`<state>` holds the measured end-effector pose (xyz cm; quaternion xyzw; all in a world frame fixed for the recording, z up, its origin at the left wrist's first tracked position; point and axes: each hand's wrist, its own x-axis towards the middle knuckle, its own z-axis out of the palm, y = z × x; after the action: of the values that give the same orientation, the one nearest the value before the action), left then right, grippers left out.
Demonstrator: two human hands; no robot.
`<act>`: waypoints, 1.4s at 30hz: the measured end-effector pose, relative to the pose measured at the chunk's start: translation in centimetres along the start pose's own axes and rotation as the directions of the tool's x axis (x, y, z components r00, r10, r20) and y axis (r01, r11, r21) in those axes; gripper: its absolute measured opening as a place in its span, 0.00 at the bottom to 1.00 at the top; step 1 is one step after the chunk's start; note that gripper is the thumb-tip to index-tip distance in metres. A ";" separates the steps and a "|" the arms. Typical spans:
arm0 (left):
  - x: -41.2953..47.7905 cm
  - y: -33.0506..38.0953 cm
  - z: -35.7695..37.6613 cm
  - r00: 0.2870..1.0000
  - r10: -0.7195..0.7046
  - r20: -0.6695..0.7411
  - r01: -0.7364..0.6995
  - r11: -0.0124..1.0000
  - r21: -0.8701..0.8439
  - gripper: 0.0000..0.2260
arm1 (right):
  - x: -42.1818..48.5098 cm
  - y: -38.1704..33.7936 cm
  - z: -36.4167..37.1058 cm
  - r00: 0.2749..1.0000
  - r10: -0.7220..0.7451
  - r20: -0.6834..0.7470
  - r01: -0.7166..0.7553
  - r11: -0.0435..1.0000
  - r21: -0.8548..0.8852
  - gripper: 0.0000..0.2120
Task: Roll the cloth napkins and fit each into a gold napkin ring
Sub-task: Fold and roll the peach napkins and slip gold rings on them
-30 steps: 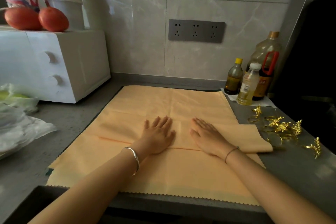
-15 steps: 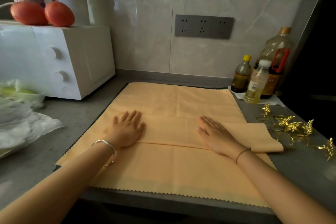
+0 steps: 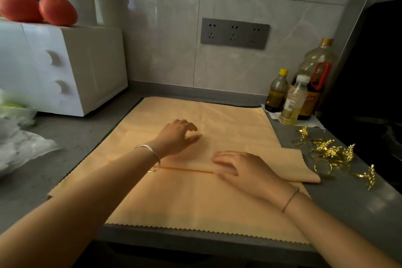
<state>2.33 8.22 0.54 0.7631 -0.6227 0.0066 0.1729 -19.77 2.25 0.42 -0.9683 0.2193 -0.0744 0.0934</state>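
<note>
A large orange cloth napkin (image 3: 185, 202) lies spread flat on the grey counter. On top of it lies a folded orange napkin (image 3: 272, 163), its right end reaching past the big cloth's edge. My left hand (image 3: 176, 137) rests on the folded napkin's left part, fingers relaxed and slightly bent. Nearer to me, my right hand (image 3: 241, 169) lies on the folded napkin's front edge, with loosely curved fingers. Several gold napkin rings (image 3: 326, 152) with leaf ornaments lie on the counter to the right of the cloths.
Three bottles (image 3: 293, 100) stand at the back right beside a dark appliance (image 3: 369, 85). A white microwave (image 3: 61, 67) with two tomatoes (image 3: 39, 8) on top stands at the left. Plastic bags (image 3: 19, 143) lie at the left. The counter's front edge (image 3: 195, 239) runs just below the cloth.
My left hand slid left along the folded napkin, then came back to the middle and farther from me. My right hand shifted slightly left, its fingers now loosely curved. The camera moved.
</note>
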 end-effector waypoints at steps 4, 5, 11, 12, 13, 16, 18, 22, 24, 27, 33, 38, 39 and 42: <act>1.7 0.9 0.2 0.984 -0.024 0.178 0.030 0.999 -0.030 0.16 | -0.9 -1.2 0.6 0.996 -0.068 -0.062 0.067 0.997 -0.028 0.16; 2.0 0.9 0.3 0.980 -0.033 0.194 0.034 0.999 -0.004 0.16 | -0.8 -1.3 0.8 0.993 -0.083 -0.079 0.079 0.996 -0.041 0.15; 3.2 0.2 0.6 0.951 -0.096 0.294 0.117 0.992 -0.054 0.16 | 0.2 -1.2 1.8 0.979 -0.155 -0.131 0.139 0.983 -0.119 0.13; 3.3 0.2 0.6 0.947 -0.096 0.307 0.121 0.990 -0.066 0.16 | 0.4 -1.2 2.0 0.976 -0.166 -0.138 0.148 0.980 -0.132 0.13; 3.4 0.2 0.5 0.946 -0.088 0.312 0.115 0.991 -0.068 0.16 | 0.6 -1.1 2.1 0.973 -0.178 -0.149 0.157 0.977 -0.142 0.14; 3.2 0.1 0.2 0.956 -0.041 0.292 0.063 0.996 -0.066 0.14 | 0.8 -0.9 2.6 0.953 -0.216 -0.211 0.191 0.973 -0.132 0.15; 2.9 -0.2 -0.2 0.962 -0.043 0.271 0.065 0.995 -0.076 0.14 | 0.8 -0.6 2.6 0.942 -0.217 -0.256 0.194 0.975 -0.113 0.11; 1.5 -1.1 -1.2 0.968 -0.066 0.241 0.083 0.995 -0.061 0.13 | 0.6 0.9 2.0 0.921 -0.210 -0.327 0.180 0.976 -0.118 0.07; 0.7 -1.1 -1.7 0.968 -0.055 0.245 0.070 0.996 -0.055 0.13 | 0.6 2.4 1.5 0.935 -0.162 -0.314 0.146 0.986 -0.074 0.07; -0.5 -0.4 -1.8 0.962 -0.021 0.272 0.047 0.995 -0.088 0.14 | 0.5 5.2 0.9 0.947 -0.056 -0.315 0.060 0.998 0.003 0.06; -1.2 2.9 0.5 0.989 -0.008 0.147 0.031 0.988 -0.151 0.14 | 1.1 9.4 0.6 0.944 0.081 -0.319 -0.039 0.990 0.135 0.07; -1.5 3.3 1.4 0.989 -0.106 0.102 0.119 0.985 -0.129 0.15 | 0.1 9.2 0.6 0.954 0.092 -0.286 -0.049 0.987 0.156 0.13; -1.9 3.3 1.4 0.990 -0.110 0.087 0.120 0.985 -0.122 0.17 | -0.3 9.0 0.5 0.961 0.060 -0.272 -0.025 0.991 0.131 0.14; -3.8 3.4 1.2 0.997 0.011 0.074 -0.008 0.999 -0.046 0.28 | -2.0 8.3 0.3 0.978 -0.054 -0.200 0.063 0.997 0.036 0.19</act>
<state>-2.03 10.90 -0.56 0.7556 -0.6324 -0.0353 0.1670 -24.93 -4.15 -1.86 -0.9599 0.1974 -0.1779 0.0891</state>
